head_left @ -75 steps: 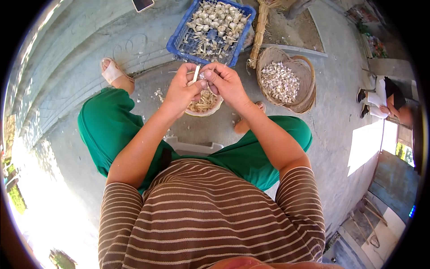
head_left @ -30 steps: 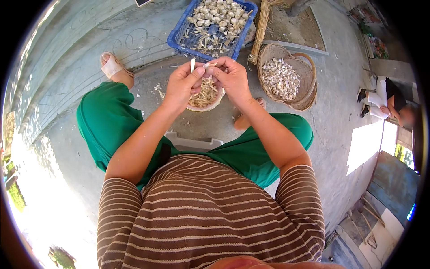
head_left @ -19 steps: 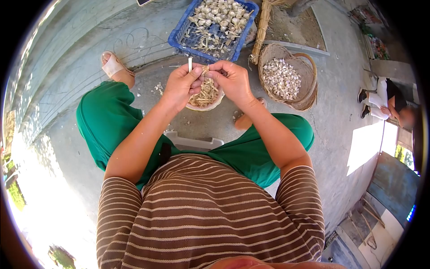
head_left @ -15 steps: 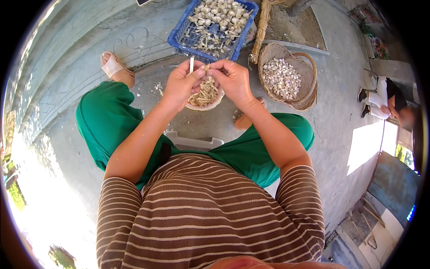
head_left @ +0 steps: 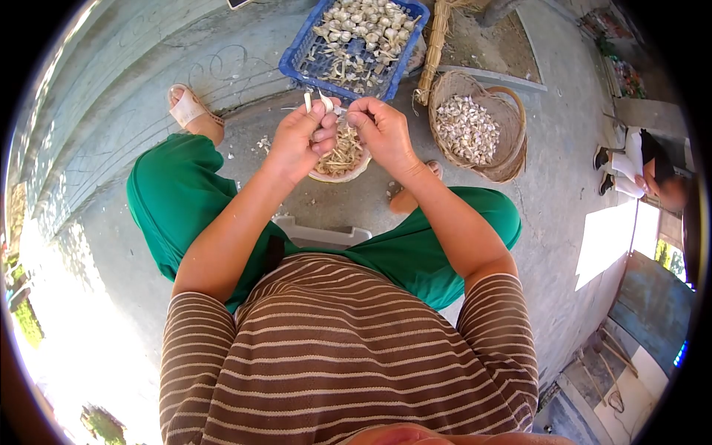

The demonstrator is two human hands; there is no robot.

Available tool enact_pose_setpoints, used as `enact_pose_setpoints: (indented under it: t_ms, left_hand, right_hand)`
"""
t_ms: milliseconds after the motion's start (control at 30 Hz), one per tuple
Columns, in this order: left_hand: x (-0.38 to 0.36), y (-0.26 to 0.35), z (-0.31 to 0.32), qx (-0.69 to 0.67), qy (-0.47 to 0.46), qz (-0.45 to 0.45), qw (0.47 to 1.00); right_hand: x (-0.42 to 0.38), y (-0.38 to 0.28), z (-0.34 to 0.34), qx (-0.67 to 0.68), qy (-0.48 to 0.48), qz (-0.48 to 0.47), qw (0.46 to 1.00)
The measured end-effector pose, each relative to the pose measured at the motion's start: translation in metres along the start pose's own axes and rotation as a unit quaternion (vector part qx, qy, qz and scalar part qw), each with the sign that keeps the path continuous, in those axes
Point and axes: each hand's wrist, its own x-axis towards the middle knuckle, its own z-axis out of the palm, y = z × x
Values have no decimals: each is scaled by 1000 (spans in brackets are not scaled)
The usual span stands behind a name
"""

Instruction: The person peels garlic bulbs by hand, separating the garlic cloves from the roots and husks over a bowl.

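Observation:
My left hand (head_left: 300, 141) is closed round a pale garlic clove (head_left: 326, 102), and a thin white piece (head_left: 308, 102) sticks up beside it from the same fingers. Thumb and index finger of my right hand (head_left: 382, 133) are pinched together just right of the clove; what they hold, if anything, is too small to name. Both hands are over a round bowl (head_left: 341, 176) of dry garlic skins and stalks (head_left: 343, 156). Beyond them lies a blue plastic crate (head_left: 293, 70) with garlic bulbs (head_left: 363, 22).
A wicker basket (head_left: 512, 122) of loose cloves (head_left: 467, 130) stands right of the bowl, near a straw bundle (head_left: 436, 48). My sandalled foot (head_left: 189, 107) is at the left. Another person (head_left: 649, 167) is at the far right. Scraps lie on the floor.
My hands have come slightly apart. The clove now shows in my left fingers, and my right hand has drawn a little away from it.

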Motion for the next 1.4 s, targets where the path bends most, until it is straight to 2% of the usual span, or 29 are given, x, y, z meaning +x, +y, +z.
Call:
enact_pose_setpoints:
  t_ms: [100,167,200,267,300,367,400,467,533,600,733,800,900,933,1000,1033,1100,1133,1167,1200,1233,1333,1400]
  left_hand:
    - [1,4,-3,-69,-40,6,997]
    - [1,4,-4,-73,-58,-4,996]
    - [1,4,-3,-73,-58,-4,996]
    - [0,4,-3,-44,-38,-24,998]
    - [0,2,-3,-45,-37,-23,998]
    - [2,-3,-5,20,-5,-53,998]
    - [5,-2,-3,24,-12,-47,999]
    - [1,-6,0,57,11,-83,995]
    - [2,-7,0,56,13,-86,995]
    - [1,-9,-3,73,21,-88,993]
    - [2,-12,-5,68,16,-74,995]
    - [3,-16,-3,80,72,-49,993]
    - [7,-16,-8,11,19,-54,998]
    - [9,-17,-8,8,17,-55,998]
    - [10,-17,-10,-28,-9,-53,998]
    - [8,-15,-7,-29,-5,-52,998]
    - [4,-11,2,-20,23,-59,998]
    - [3,-8,6,-22,27,-58,998]
    - [1,-7,9,-18,27,-53,998]
    - [0,-7,10,-13,27,-48,998]
    - [1,-8,9,-10,24,-48,999]
    - [7,-15,-2,7,-22,-41,999]
    - [6,-16,4,19,-11,-42,999]
  right_hand:
    - [2,6,-1,-30,-11,0,1000]
    - [4,13,-1,-169,-91,-58,980]
    - [5,10,-2,-169,-91,-57,980]
    - [7,5,-4,-83,-86,34,992]
    - [8,3,-5,-83,-88,33,992]
    - [11,-2,-8,100,-79,12,992]
    - [15,-1,-9,96,-77,3,992]
    - [11,5,-4,166,-139,55,975]
    - [11,-1,0,168,-129,57,976]
    - [11,3,0,103,-95,22,990]
    - [10,11,-9,74,-115,53,989]
    - [17,18,-30,-103,-70,35,992]
    - [25,30,-89,-285,52,23,957]
    - [27,41,-113,-336,98,19,937]
    - [26,79,-163,-464,163,-47,869]
    - [23,78,-169,-462,160,-47,871]
    - [14,73,-173,-588,238,-64,770]
    - [11,56,-163,-587,235,-66,772]
    - [10,31,-144,-401,195,-21,895]
    - [11,18,-126,-195,144,26,970]
    - [12,22,-108,-102,106,10,989]
    - [7,8,-53,-40,-23,-46,998]
    - [3,-7,-24,-42,-86,-55,994]
